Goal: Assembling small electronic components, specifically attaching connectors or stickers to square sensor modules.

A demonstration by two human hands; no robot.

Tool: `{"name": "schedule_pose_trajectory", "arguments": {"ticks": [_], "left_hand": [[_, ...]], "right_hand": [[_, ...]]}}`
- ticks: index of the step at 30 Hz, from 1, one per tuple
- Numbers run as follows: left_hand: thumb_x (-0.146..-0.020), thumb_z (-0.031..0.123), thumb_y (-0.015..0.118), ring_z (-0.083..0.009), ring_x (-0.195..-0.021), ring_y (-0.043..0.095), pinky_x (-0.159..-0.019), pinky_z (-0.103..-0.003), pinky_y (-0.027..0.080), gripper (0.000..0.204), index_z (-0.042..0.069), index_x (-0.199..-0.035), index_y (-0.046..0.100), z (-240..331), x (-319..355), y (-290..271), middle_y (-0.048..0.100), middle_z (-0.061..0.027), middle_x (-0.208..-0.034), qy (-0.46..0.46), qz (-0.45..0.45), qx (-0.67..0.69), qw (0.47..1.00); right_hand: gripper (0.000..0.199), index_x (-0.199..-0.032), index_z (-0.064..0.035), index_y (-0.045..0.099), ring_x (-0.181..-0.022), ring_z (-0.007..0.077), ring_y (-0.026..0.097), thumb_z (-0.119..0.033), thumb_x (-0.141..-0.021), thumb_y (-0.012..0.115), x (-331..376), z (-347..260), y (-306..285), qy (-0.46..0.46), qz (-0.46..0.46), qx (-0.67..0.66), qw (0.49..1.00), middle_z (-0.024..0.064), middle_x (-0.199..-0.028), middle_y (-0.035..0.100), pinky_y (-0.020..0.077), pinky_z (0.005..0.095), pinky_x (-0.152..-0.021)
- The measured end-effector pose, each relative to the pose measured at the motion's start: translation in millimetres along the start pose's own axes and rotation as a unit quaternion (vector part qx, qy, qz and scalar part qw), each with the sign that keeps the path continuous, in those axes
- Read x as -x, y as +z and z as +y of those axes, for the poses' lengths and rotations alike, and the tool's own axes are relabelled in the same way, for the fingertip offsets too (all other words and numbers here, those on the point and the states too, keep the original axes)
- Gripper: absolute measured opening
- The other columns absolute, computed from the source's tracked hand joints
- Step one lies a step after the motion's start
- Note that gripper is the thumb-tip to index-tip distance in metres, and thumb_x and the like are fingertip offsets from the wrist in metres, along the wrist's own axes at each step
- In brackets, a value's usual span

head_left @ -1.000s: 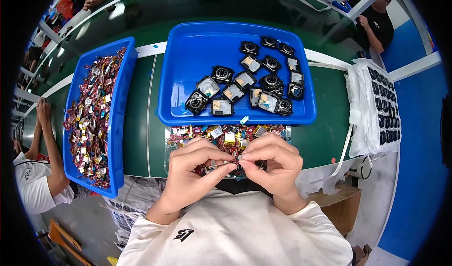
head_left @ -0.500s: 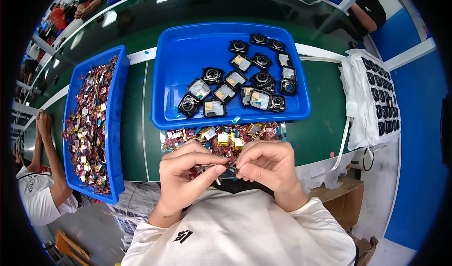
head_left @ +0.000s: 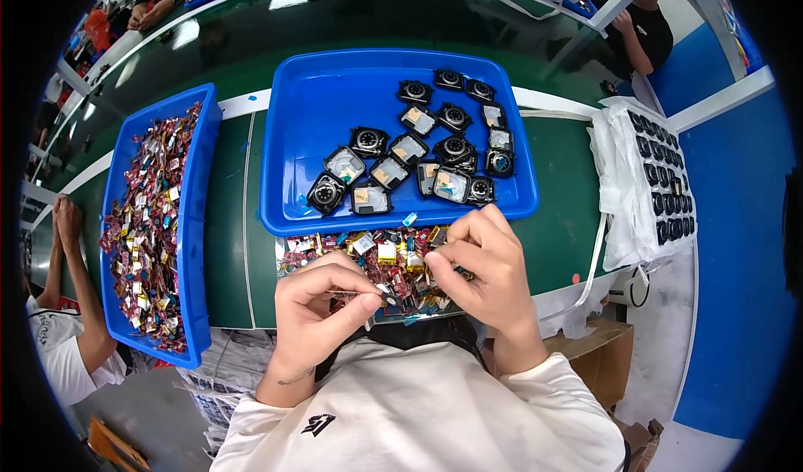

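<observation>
Blue plastic dominates the workbench: a wide blue tray (head_left: 318, 112) sits on the green table (head_left: 569, 221), holding a scatter of small black camera-like modules (head_left: 418, 158), some round-lensed, some showing pale square faces. To the person's left, a second, narrower blue bin (head_left: 196, 221) is heaped with tiny red, gold and silver components (head_left: 142, 221). A smaller pile of the same colourful parts (head_left: 376, 255) lies on the table edge just in front of the wide tray, directly behind the hands. At the person's right, a white bag or sheet stack (head_left: 623, 196) carries rows of dark pieces, and a cardboard box (head_left: 585, 351) stands below it.

Both hands meet close to the chest, over a dark object partly hidden beneath them. The left hand (head_left: 314, 313) is curled, thumb and forefinger pinched narrow on a small, thin part (head_left: 381, 290) too tiny to identify. The right hand (head_left: 485, 263) is bent at the wrist, fingers drawn together on a small piece that its own fingers hide; whether it grips firmly cannot be told. Cream sleeves (head_left: 535, 388) cover both forearms.

Other workers' arms show at the far left (head_left: 71, 255) and at the table's far side (head_left: 636, 29).
</observation>
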State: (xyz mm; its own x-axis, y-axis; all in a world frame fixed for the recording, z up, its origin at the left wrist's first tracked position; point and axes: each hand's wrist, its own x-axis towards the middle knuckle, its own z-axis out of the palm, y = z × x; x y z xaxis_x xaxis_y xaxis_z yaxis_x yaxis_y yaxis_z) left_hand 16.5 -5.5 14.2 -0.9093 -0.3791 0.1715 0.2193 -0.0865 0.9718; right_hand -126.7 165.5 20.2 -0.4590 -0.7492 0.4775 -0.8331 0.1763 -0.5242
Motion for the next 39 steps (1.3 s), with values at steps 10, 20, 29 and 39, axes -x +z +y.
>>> {"name": "schedule_pose_trajectory", "arguments": {"ticks": [10, 20, 29, 39], "left_hand": [[-0.077, -0.006, 0.070, -0.0136, -0.074, 0.058, -0.067, -0.024, 0.045, 0.007, -0.005, -0.083, 0.067, -2, 1, 0, 0.063, -0.0089, -0.081, -0.006, 0.009, 0.036, 0.999], [-0.077, -0.005, 0.070, -0.0139, -0.074, 0.059, -0.066, -0.024, 0.045, 0.007, -0.004, -0.083, 0.067, -7, 7, -7, 0.064, -0.0087, -0.080, -0.007, 0.005, 0.027, 1.000], [-0.071, -0.003, 0.073, -0.0150, -0.075, 0.057, -0.064, -0.025, 0.042, 0.009, 0.000, -0.078, 0.070, 2, -11, 4, 0.064, -0.0084, -0.081, 0.103, -0.009, -0.087, 0.991], [-0.060, 0.004, 0.073, -0.0225, -0.076, 0.049, -0.066, -0.029, 0.040, 0.017, 0.008, -0.073, 0.063, 13, -29, 28, 0.067, -0.0055, -0.112, 0.310, -0.016, -0.369, 0.876]], "right_hand": [[0.038, -0.112, -0.0088, 0.065, -0.090, 0.0272, 0.054, -0.010, -0.074, 0.073, -53, 43, -20, -0.054, -0.103, 0.152, 0.982, 0.0090, -0.099, 0.058, 0.0451, 0.0380, -0.080], [0.024, -0.105, -0.0013, 0.067, -0.074, 0.0084, 0.060, -0.005, -0.081, 0.069, -49, 48, -35, 0.234, -0.038, -0.297, 0.925, 0.0060, -0.088, 0.068, 0.0485, 0.0234, -0.067], [0.016, -0.098, 0.0030, 0.065, -0.072, 0.0091, 0.064, 0.000, -0.083, 0.068, -32, 44, -24, 0.263, 0.198, -0.392, 0.859, 0.0064, -0.084, 0.067, 0.0527, 0.0209, -0.058], [0.012, -0.095, 0.0057, 0.057, -0.079, 0.0150, 0.067, 0.007, -0.084, 0.063, -19, -10, 17, 0.212, 0.198, -0.489, 0.823, 0.0120, -0.092, 0.063, 0.0602, 0.0264, -0.060]]}}
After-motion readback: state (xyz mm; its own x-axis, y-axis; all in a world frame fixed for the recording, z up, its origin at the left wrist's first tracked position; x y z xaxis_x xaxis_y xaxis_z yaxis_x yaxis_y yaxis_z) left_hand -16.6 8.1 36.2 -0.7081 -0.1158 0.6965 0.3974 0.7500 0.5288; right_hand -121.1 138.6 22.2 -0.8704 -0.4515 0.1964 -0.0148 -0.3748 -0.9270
